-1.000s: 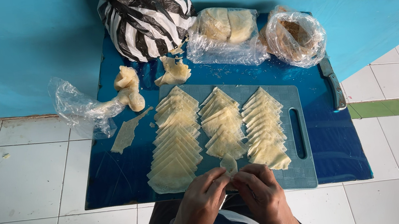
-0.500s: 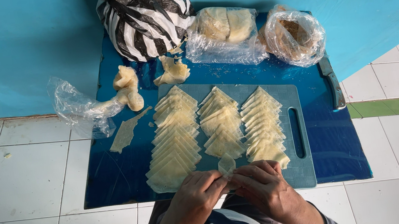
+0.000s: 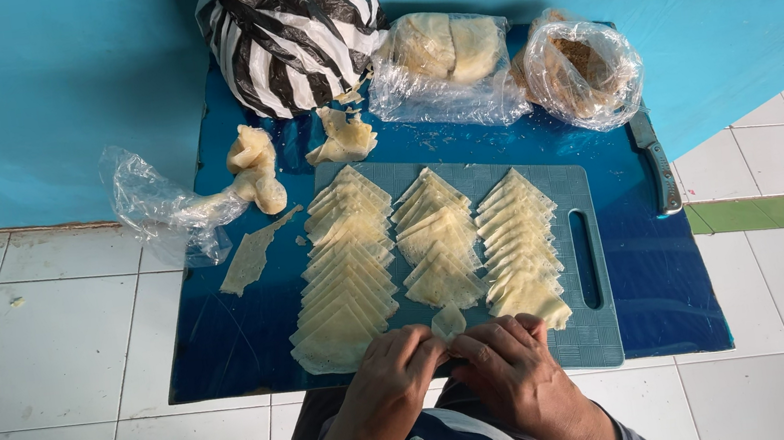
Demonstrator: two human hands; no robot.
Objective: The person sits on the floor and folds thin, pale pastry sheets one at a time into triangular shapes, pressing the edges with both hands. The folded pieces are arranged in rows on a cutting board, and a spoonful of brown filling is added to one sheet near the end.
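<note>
Three rows of folded wrappers (image 3: 437, 254) are crowding the cutting board (image 3: 596, 324) at frame centre. Bags (image 3: 287, 32) are blocking the upper edge. Bare blue mat (image 3: 236, 341) is lying open at lower left.

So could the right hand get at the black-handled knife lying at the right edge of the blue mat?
Probably yes: the knife lies bare on the blue mat, beside the grey cutting board, nothing on it. But the right hand is busy pinching a small pale wrapper piece.

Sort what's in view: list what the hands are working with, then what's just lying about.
In use:
left hand
right hand
dough piece pinched between both
three wrapper rows
cutting board

Lying about:
striped bag
two clear bags
dough scraps
knife
</note>
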